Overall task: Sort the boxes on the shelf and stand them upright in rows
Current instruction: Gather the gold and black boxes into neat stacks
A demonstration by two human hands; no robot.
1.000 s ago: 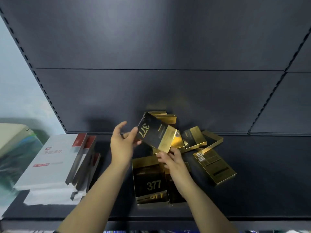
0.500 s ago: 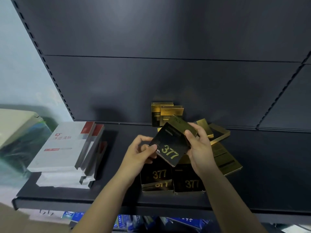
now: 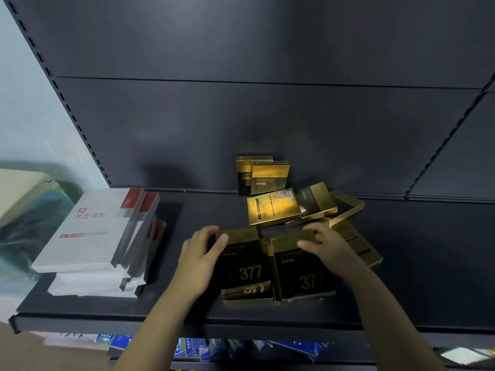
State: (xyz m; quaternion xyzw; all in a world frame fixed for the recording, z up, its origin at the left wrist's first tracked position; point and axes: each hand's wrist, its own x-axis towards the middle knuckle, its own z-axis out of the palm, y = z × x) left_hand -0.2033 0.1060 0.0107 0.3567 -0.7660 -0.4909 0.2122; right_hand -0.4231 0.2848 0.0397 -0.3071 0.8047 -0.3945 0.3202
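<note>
Two black-and-gold boxes marked 377 stand side by side near the shelf's front: the left 377 box [image 3: 247, 266] and the right 377 box [image 3: 301, 274]. My left hand [image 3: 199, 257] pinches the top left edge of the left one, thumb on its face. My right hand [image 3: 328, 246] grips the top edge of the right one, and is slightly blurred. Behind them several gold boxes [image 3: 273, 207] lie loose and tilted in a pile. Two gold ZKZU boxes [image 3: 269, 176] stand upright against the back panel.
A stack of flat white boxes [image 3: 93, 231] with red corners lies at the shelf's left end. The dark shelf [image 3: 428, 263] stretches bare to the right. Blue packages [image 3: 192, 346] fill the shelf below. A pale wall and a green-white object [image 3: 24, 210] sit at far left.
The 377 box I held in both hands in the air has come down to the front pair. Both hands have dropped onto the tops of those boxes.
</note>
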